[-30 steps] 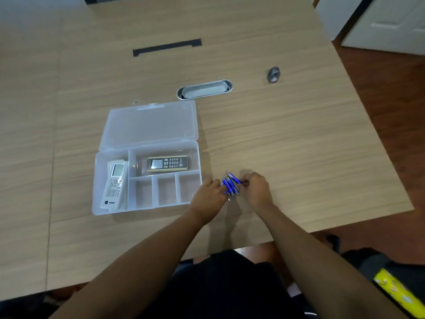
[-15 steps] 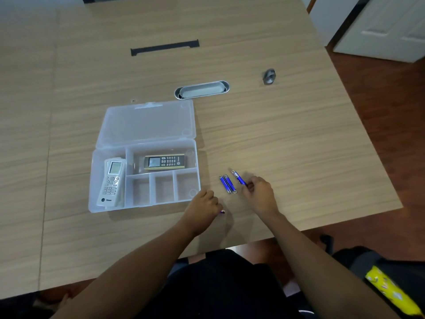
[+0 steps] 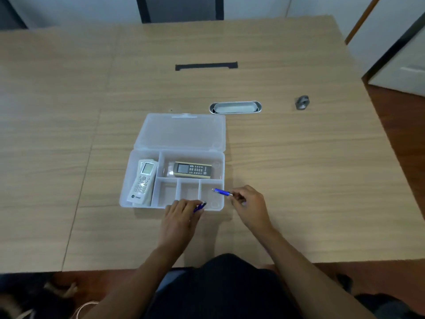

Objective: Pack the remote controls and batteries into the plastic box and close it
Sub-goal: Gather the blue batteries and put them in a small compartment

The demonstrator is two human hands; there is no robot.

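Observation:
The clear plastic box lies open on the wooden table, lid folded back flat. A white remote fills its left compartment; a dark remote with a gold edge lies in the upper right one. The three small front compartments look bare. My right hand pinches a blue battery over the front right compartment. My left hand is at the box's front wall, closed on another blue battery, of which only the tip shows.
A grey oval cable port is set into the table behind the box. A small grey object lies far right. A black slot sits farther back. The table's near edge runs just below my forearms.
Both hands lifted blue batteries from the table right of the box and carried them left to the box's front right corner. The camera view shifted, so the box now sits more central.

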